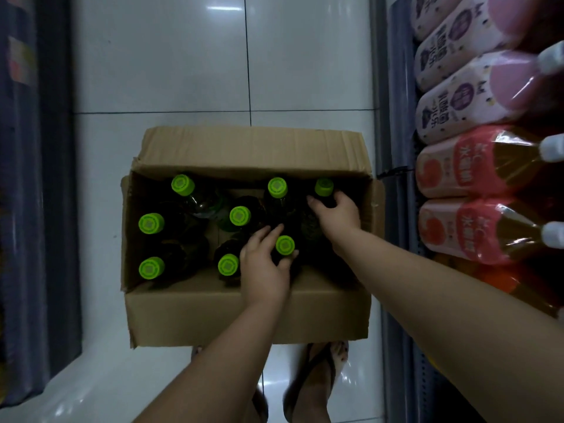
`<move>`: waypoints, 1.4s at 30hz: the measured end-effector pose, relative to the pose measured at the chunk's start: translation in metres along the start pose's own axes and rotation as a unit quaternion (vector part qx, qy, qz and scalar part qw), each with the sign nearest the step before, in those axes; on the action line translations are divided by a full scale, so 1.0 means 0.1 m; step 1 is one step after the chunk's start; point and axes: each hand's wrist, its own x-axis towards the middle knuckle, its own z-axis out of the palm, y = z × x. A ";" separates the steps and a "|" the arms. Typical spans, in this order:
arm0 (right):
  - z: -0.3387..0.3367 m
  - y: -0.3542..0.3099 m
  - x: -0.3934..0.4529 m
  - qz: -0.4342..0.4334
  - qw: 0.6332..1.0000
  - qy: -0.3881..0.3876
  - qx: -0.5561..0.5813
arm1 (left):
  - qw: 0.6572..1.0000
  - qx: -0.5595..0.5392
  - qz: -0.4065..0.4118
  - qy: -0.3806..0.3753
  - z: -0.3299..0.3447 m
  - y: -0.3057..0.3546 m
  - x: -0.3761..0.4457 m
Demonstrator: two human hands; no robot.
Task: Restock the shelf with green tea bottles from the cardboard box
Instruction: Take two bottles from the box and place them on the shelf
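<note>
An open cardboard box [244, 312] stands on the floor below me. Inside it are several dark green tea bottles with bright green caps, for example one at the back left [182, 185] and one at the front left [151, 268]. My left hand [265, 264] curls around the neck of a bottle [285, 245] near the front middle of the box. My right hand [337, 213] wraps around the neck of the back right bottle [324, 187]. Both bottles stand upright inside the box.
A shelf [396, 209] runs along the right, holding pink-labelled bottles [464, 99] and red-labelled bottles [476, 169] with white caps. White floor tiles [183, 71] lie beyond the box. A dark fixture [33, 193] lines the left. My feet in sandals [317, 383] stand just behind the box.
</note>
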 end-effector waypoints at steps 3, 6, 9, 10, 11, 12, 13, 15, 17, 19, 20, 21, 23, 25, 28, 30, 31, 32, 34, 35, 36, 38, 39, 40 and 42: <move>-0.10 0.06 -0.25 -0.039 0.999 -0.031 0.019 | 0.999 -0.018 0.026 -0.025 -0.06 0.03 -0.04; -0.30 0.05 -0.53 -0.111 0.992 -0.057 0.021 | 0.995 -0.061 0.059 -0.054 -0.21 0.11 -0.13; -0.61 -0.08 -0.80 -0.169 0.983 -0.047 0.048 | 0.990 -0.108 0.069 -0.054 -0.48 0.27 -0.23; -0.73 -0.16 -0.89 -0.180 0.981 -0.041 0.065 | 0.989 -0.119 0.075 -0.055 -0.59 0.35 -0.27; -0.85 -0.25 -0.99 -0.187 0.978 -0.037 0.088 | 0.986 -0.131 0.083 -0.061 -0.71 0.46 -0.31; -0.98 -0.35 -1.10 -0.194 0.974 -0.032 0.110 | 0.982 -0.141 0.097 -0.074 -0.83 0.59 -0.35; -1.11 -0.45 -1.22 -0.201 0.971 -0.024 0.126 | 0.979 -0.140 0.117 -0.087 -0.95 0.73 -0.40; -1.37 -0.66 -1.46 -0.216 0.966 -0.011 0.144 | 0.974 -0.123 0.157 -0.109 -1.19 1.04 -0.50; -1.62 -0.86 -1.73 -0.232 0.961 -0.003 0.153 | 0.966 -0.129 0.186 -0.124 -1.43 1.34 -0.61; -1.86 -1.07 -2.04 -0.240 0.958 0.013 0.157 | 0.958 -0.150 0.200 -0.140 -1.66 1.65 -0.75; -1.97 -1.19 -2.21 -0.244 0.955 0.023 0.167 | 0.955 -0.160 0.199 -0.149 -1.78 1.81 -0.84; -2.09 -1.30 -2.38 -0.252 0.950 0.032 0.180 | 0.953 -0.170 0.195 -0.157 -1.90 1.97 -0.93; -2.34 -1.52 -2.75 -0.281 0.938 0.051 0.196 | 0.947 -0.192 0.191 -0.172 -2.15 2.29 -1.14; -2.59 -1.73 -3.17 -0.297 0.928 0.064 0.215 | 0.941 -0.203 0.201 -0.182 -2.42 2.63 -1.39; -2.96 -2.03 -3.87 -0.309 0.908 0.088 0.269 | 0.923 -0.218 0.233 -0.216 -2.86 3.16 -1.85; -3.19 -2.21 -4.36 -0.329 0.891 0.125 0.287 | 0.908 -0.225 0.264 -0.236 -3.15 3.48 -2.18; -3.30 -2.28 -4.61 -0.339 0.883 0.146 0.291 | 0.900 -0.225 0.276 -0.250 -3.29 3.64 -2.34; -3.39 -2.35 -4.85 -0.345 0.875 0.166 0.297 | 0.892 -0.227 0.285 -0.266 -3.43 3.80 -2.51; -3.58 -2.47 -5.35 -0.350 0.858 0.204 0.315 | 0.873 -0.225 0.318 -0.294 -3.68 4.11 -2.87; -3.66 -2.51 -5.58 -0.354 0.850 0.221 0.321 | 0.861 -0.220 0.341 -0.306 -3.78 4.25 -3.03; -3.73 -2.54 -5.81 -0.355 0.844 0.236 0.327 | 0.850 -0.214 0.359 -0.319 -3.87 4.38 -3.21; -3.84 -2.56 -6.24 -0.353 0.832 0.267 0.333 | 0.832 -0.201 0.386 -0.343 -4.03 4.58 -3.54; -3.89 -2.56 -6.43 -0.353 0.825 0.287 0.335 | 0.821 -0.193 0.402 -0.356 -4.10 4.68 -3.69; -3.93 -2.57 -6.62 -0.351 0.818 0.307 0.336 | 0.809 -0.186 0.417 -0.371 -4.16 4.76 -3.84; -4.01 -2.55 -6.97 -0.350 0.804 0.342 0.338 | 0.783 -0.181 0.438 -0.402 -4.27 4.91 -4.13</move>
